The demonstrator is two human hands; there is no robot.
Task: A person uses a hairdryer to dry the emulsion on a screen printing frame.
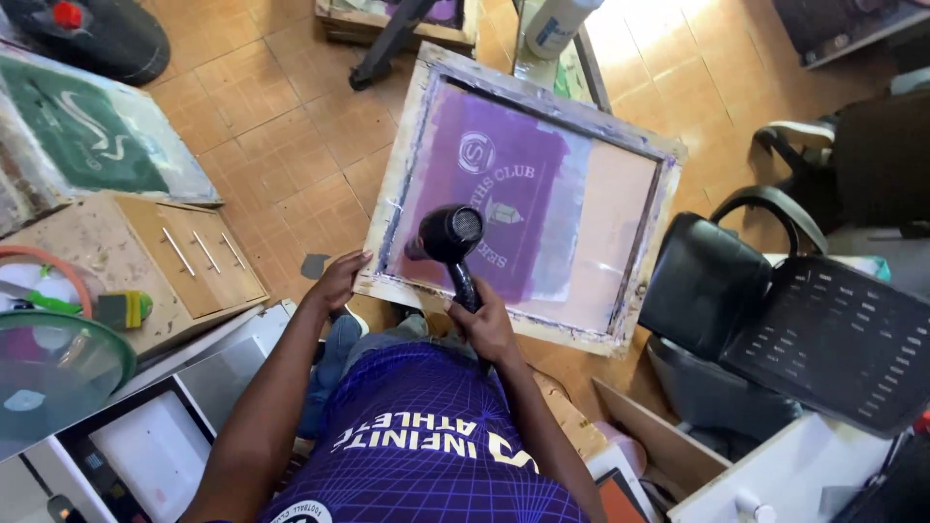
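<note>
To the far left of the left hand (341,281), a green-coated printing screen (82,131) leans by a wooden drawer cabinet (199,263), with a clear bowl (53,363) nearer the person. The left hand is closed over the lower left corner of a wooden screen-printing frame (528,95), fingers curled onto its edge, holding it tilted above the tiled floor (291,116). Just right of that hand, over the frame's purple mesh area (504,184), sits a black hair dryer (448,235), its nozzle facing the mesh. The right hand (487,327) grips the dryer's handle from below, fingers wrapped tight around it, close to the frame's lower edge. Well to the right of the right hand stands a black office chair (775,320).
</note>
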